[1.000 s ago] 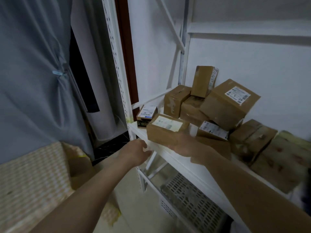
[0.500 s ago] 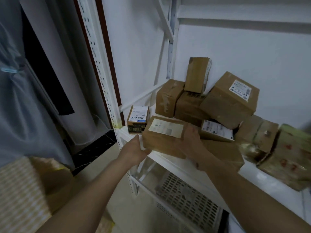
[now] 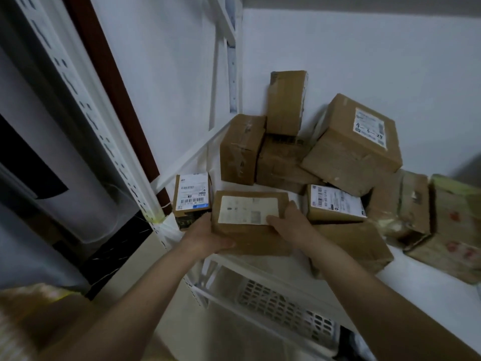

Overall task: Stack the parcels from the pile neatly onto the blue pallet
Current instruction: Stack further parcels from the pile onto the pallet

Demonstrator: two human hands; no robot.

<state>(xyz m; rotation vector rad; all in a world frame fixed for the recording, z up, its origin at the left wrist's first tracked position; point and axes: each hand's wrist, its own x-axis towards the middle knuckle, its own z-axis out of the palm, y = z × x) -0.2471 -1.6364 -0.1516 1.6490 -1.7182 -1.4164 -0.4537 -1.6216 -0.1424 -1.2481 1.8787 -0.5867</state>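
At nine o'clock in the view a white perforated shelf upright (image 3: 86,105) is seen slanting down to the front corner of the white shelf (image 3: 421,290), with a dark red-brown strip (image 3: 114,82) just behind it. At the shelf's left end, near the upright, a small box with a barcode label (image 3: 192,195) is placed label up.

Just right of that box, near the centre of the view, a flat brown parcel with a white label (image 3: 248,217) is gripped at the shelf's front edge. The left hand (image 3: 205,237) is curled round its near left corner, the fingers tucked beneath. The right hand (image 3: 287,225) is wrapped over its right end, the thumb laid on the label and the fingers round the far side.

Behind it, toward twelve o'clock, the pile is heaped against the wall: an upright taped box (image 3: 242,149), a narrow box stood on end (image 3: 286,102) above a squat carton (image 3: 281,162), and at one o'clock a large tilted box with a handwritten label (image 3: 356,142). A labelled flat parcel (image 3: 335,203) lies just right of the right hand, resting on a larger brown box (image 3: 356,246). At three o'clock worn cartons (image 3: 440,220) are crowded together.

At six o'clock, under the shelf, a white perforated crate (image 3: 283,311) is visible.
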